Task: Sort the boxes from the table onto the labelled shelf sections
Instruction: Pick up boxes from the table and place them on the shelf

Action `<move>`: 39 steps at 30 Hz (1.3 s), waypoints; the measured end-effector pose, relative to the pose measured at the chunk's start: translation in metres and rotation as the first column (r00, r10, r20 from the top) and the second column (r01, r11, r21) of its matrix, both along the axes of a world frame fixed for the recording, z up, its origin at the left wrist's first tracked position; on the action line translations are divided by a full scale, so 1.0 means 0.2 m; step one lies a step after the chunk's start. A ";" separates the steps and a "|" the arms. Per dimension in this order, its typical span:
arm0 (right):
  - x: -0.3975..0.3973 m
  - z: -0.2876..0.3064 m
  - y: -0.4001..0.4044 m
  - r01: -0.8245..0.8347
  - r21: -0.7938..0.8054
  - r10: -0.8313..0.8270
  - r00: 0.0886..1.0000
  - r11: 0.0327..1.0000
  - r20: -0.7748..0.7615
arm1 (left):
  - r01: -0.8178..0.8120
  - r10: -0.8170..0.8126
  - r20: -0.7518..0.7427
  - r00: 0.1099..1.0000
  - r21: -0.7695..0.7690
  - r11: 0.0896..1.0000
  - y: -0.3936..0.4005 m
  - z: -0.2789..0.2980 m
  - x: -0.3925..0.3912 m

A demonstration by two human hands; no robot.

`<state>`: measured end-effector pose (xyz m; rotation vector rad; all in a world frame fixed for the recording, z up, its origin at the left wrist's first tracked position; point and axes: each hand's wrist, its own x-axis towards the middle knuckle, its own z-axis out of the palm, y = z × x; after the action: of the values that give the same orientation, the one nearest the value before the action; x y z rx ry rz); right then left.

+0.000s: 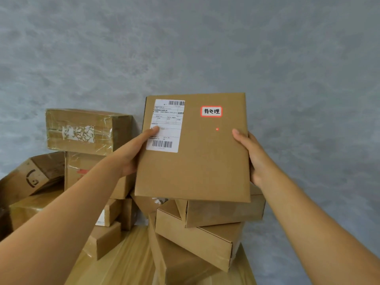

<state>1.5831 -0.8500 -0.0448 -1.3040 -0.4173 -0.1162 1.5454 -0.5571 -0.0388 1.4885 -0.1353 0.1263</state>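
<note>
Progress: early, by the look of it. Large heap of boxes (88, 130) left on wooden table (127, 258); taped ones stacked at left, plain flat ones (205, 233) piled askew at centre. No shelf or labelled section in view, so nothing to confirm as sorted. Judged step: reading the label before carrying off

Flat box (193, 161) held up above the heap, broad face toward the camera, tilted slightly. White shipping label (166, 124) with barcodes at upper left of that face. Small white sticker (211, 111) with handwritten characters 待处理 at upper right, ringed in red glow. Small red dot (217, 129) just below sticker, likely a scanner or pointer light; source not visible

Grip: left hand (135, 153) clasping left edge, thumb (153, 130) lying across shipping label, remaining fingers hidden behind the box. Right hand (253, 159) clasping right edge, thumb (239, 135) on front face, fingers wrapped behind and out of sight. Both hands closed round the box, one per side, at about mid-height. Box between the two hands, lower edge overlapping the heap in view; contact with the pile beneath cannot be told

Remaining: match sticker to shelf section, place this box, then repeat for the whole heap. Pile at centre looks unsteady; possible slide if disturbed
</note>
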 end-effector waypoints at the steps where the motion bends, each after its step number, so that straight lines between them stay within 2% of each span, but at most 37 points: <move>1: -0.01 -0.01 -0.01 -0.001 0.010 0.001 1.000 1.000 -0.004 | -0.003 0.003 -0.004 1.000 -0.007 1.000 -0.02 0.00 0.00; 7: -0.05 -0.10 -0.07 0.051 0.067 -0.050 0.999 0.996 -0.017 | 0.000 0.002 0.110 0.994 -0.023 1.000 -0.12 -0.03 -0.04; 14: -0.33 -0.10 -0.11 0.196 0.038 -0.198 0.978 0.980 0.057 | 0.130 -0.123 0.175 0.977 -0.030 0.991 -0.14 -0.02 -0.15; 19: -0.68 -0.20 -0.05 0.335 0.036 -0.337 0.941 0.941 0.043 | 0.267 -0.263 0.128 0.956 -0.008 0.964 -0.08 -0.10 -0.29; 26: -1.32 -0.54 0.07 0.496 0.050 -0.492 0.867 0.867 -0.073 | 0.447 -0.448 0.034 0.893 0.036 0.894 -0.06 -0.36 -0.63; 29: -1.64 -0.65 0.05 0.617 0.024 -0.609 0.783 0.787 -0.126 | 0.543 -0.542 -0.016 0.840 0.042 0.839 -0.16 -0.47 -0.78; 33: -2.10 -0.79 0.00 0.778 -0.121 -0.786 0.599 0.616 -0.152 | 0.666 -0.662 -0.097 0.743 0.013 0.746 -0.35 -0.63 -1.06; 39: -2.87 -1.07 -0.06 0.856 -0.303 -0.904 0.362 0.418 -0.227 | 0.794 -0.775 -0.228 0.590 -0.009 0.608 -0.61 -0.95 -1.59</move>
<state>1.0090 -0.8616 -0.2585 -1.5264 0.6951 -0.7787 1.2269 -0.6792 -0.2282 1.3968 -0.6325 -0.7829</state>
